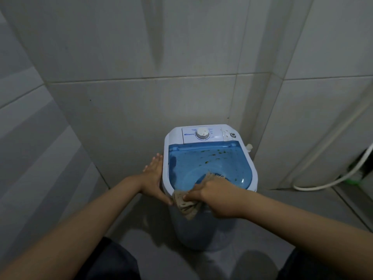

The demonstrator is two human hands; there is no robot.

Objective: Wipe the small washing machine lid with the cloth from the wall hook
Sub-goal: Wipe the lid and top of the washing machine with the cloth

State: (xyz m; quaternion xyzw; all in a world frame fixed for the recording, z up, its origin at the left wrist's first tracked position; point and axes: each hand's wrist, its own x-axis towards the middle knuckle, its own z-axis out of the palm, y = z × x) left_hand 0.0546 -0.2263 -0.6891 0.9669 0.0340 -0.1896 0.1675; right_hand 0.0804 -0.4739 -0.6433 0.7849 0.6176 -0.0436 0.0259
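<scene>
Cloth: one, beige-brown, bunched, lying over the near edge of the lid, part draped down the front of the machine and a frayed corner reaching up onto the blue surface. Judged soft, limp and light; it will fold to whatever presses it and offers no fixed handle, so a full-palm bunch is the sound way to hold it.

Right hand: fingers curled round the cloth, pinning it against the lid's near rim.

Lid: one, translucent blue plastic, closed, set flat in the top of the small washing machine. Judged stiff but thin, smooth and likely slippery under a damp cloth; moderate pressure advised. Greenish-brown specks are scattered over the far half, toward the hinge, so most of the soiling is not yet reached.

Left hand: fingers straight, palm flat against the machine's left side, holding nothing. The machine looks light and apt to shift, so bracing it is prudent.

Further count: one control dial on the white rear panel; one pale hose curving along the floor and wall at right. Machine stands on the tiled floor, in a corner of tiled walls.
</scene>
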